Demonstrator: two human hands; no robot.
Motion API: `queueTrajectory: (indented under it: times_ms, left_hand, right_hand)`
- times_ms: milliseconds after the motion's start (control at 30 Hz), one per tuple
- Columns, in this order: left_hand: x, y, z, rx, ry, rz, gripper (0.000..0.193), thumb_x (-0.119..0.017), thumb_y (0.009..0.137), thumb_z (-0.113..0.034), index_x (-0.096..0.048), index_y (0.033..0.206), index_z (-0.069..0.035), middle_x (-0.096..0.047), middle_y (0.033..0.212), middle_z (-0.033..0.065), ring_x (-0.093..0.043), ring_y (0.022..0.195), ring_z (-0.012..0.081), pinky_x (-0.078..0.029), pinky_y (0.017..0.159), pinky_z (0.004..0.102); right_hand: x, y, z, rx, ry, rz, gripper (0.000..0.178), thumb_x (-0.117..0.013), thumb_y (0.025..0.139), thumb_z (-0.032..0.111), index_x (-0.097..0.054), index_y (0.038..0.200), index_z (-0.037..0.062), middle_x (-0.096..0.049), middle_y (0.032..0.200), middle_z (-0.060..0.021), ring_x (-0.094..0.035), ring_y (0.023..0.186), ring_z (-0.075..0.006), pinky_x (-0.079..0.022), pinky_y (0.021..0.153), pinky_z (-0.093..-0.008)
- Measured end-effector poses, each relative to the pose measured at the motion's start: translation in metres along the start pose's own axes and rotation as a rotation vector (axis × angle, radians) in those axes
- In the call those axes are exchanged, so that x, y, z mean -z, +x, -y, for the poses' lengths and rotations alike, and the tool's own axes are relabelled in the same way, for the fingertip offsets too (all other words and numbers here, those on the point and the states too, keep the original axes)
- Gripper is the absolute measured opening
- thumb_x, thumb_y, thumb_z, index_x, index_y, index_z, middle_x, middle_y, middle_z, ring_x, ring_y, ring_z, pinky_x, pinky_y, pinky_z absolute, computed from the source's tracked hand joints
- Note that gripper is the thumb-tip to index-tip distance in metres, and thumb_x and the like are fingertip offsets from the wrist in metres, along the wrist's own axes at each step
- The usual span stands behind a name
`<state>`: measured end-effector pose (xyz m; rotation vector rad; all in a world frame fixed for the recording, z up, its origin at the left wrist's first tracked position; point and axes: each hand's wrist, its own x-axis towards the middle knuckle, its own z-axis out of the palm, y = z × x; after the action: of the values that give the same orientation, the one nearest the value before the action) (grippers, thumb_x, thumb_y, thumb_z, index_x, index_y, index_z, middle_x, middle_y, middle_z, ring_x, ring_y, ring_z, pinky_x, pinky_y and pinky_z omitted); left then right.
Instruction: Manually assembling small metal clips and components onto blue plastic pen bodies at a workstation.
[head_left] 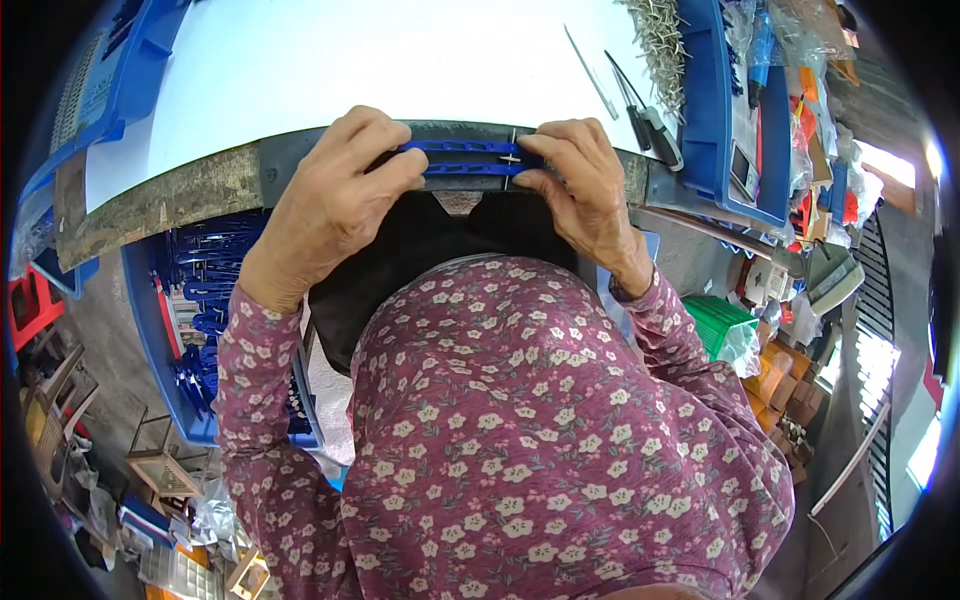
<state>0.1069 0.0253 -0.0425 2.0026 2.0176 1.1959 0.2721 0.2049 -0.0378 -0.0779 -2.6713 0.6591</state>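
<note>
Two slim blue slotted plastic strips [462, 147] lie parallel, one just beyond the other, above the dark front edge of the table. My left hand [345, 185] pinches their left ends between thumb and fingers. At the right ends, my right hand [585, 180] is closed, thumb and forefinger pressing on them. Close to those right fingertips a thin metal pin [513, 137] crosses the strips, with a small shiny metal piece beside it. The fingers hide both ends of the strips, so how they join cannot be seen.
A pile of metal pins [658, 50] lies at the far right of the white tabletop [380, 60]. Nearer are black-handled pointed tools [655, 135]. A blue tray [705, 110] stands on the right. Below the table's left side, a blue bin [160, 350] holds many blue parts.
</note>
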Motion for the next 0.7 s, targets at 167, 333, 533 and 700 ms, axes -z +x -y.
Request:
queueTrajectory:
  times_ms: [167,333,533,700]
  left_hand:
    - [0.009,-0.006,0.005,0.005,0.044,-0.005,0.023,-0.065,0.066,0.001,-0.053,0.085,-0.001,-0.052,0.084,0.0071,-0.051,0.081,0.0221,-0.046,0.067,0.0304]
    - [0.029,-0.017,0.013,0.071,0.064,-0.073,0.025,-0.065,0.064,0.004,-0.053,0.086,-0.001,-0.053,0.081,0.0069,-0.052,0.078,0.0215,-0.046,0.065,0.0304]
    - [0.06,-0.036,0.024,0.165,0.108,-0.109,0.027,-0.064,0.065,0.006,-0.056,0.09,0.0,-0.055,0.082,0.0085,-0.053,0.076,0.0223,-0.046,0.064,0.0302]
    - [0.083,-0.05,0.026,0.268,0.17,-0.127,0.025,-0.064,0.066,0.005,-0.058,0.09,0.001,-0.057,0.083,0.0091,-0.054,0.076,0.0226,-0.046,0.064,0.03]
  right_hand:
    - [-0.008,0.012,0.007,0.049,0.041,-0.009,0.034,-0.07,0.06,0.002,-0.059,0.092,0.0002,-0.057,0.085,-0.0103,-0.051,0.079,-0.0258,-0.041,0.066,-0.0329]
    - [-0.028,0.029,0.014,0.098,0.116,-0.018,0.031,-0.071,0.06,0.002,-0.059,0.088,-0.0002,-0.057,0.084,-0.0098,-0.051,0.077,-0.025,-0.042,0.064,-0.0323]
    - [-0.053,0.059,0.031,0.16,0.204,0.003,0.028,-0.071,0.06,0.001,-0.057,0.085,-0.0003,-0.055,0.08,-0.0085,-0.049,0.073,-0.0241,-0.041,0.063,-0.0314]
    - [-0.074,0.082,0.048,0.208,0.237,0.027,0.027,-0.069,0.061,0.0,-0.054,0.084,0.0003,-0.052,0.079,-0.0078,-0.046,0.071,-0.023,-0.039,0.062,-0.0318]
